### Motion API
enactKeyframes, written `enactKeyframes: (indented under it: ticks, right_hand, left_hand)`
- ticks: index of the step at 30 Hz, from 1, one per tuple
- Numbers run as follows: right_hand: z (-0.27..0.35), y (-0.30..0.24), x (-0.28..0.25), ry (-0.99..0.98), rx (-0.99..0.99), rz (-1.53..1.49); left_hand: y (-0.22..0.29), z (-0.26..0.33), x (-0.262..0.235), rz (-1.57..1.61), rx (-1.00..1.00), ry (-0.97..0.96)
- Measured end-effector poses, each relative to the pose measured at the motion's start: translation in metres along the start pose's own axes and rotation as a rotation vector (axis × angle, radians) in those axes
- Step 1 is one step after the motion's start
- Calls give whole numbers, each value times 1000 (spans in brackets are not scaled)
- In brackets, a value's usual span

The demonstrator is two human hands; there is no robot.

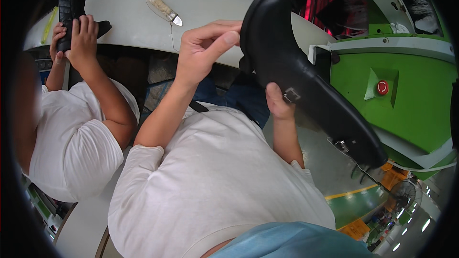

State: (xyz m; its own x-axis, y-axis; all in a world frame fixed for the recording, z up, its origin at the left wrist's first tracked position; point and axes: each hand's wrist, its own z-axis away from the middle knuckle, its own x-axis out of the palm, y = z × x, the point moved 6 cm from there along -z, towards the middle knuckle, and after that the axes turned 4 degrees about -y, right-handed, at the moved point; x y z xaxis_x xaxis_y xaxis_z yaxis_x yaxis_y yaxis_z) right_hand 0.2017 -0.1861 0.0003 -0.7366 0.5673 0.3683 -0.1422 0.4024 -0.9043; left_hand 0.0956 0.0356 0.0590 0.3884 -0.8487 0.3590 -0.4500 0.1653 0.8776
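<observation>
A tall black boot (306, 74) with metal buckles hangs tilted in front of me, its toe up and its shaft sloping down to the right. My right hand (280, 102) holds it near the ankle, thumb beside a buckle and the other fingers hidden behind the boot. At the sole edge is my left hand (205, 48), thumb and forefinger brought together in a pinch. Whatever those fingertips hold, if anything, cannot be made out.
On the white curved table (119, 7) lies a small wrapped-handled blade (164, 9) with a cord. To the left, a co-worker's hands (79, 38) grip another black boot (71, 5). A green machine (349, 81) with a red button (382, 87) stands at the right.
</observation>
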Motion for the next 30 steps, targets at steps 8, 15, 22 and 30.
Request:
enactKeyframes:
  ticks: [8, 15, 22, 30]
  right_hand:
    - [-23, 6, 12, -380, 48, -145]
    - [-44, 27, -2, -212, 135, 310]
    - [-40, -4, -9, -110, -62, 746]
    - [-18, -49, -44, 44, -129, 907]
  left_hand:
    - [10, -3, 43, 125, -36, -329]
    - [60, -29, 60, -228, 138, -490]
    - [22, 4, 62, -1037, 261, -420]
    - [-13, 32, 51, -1117, 325, -170]
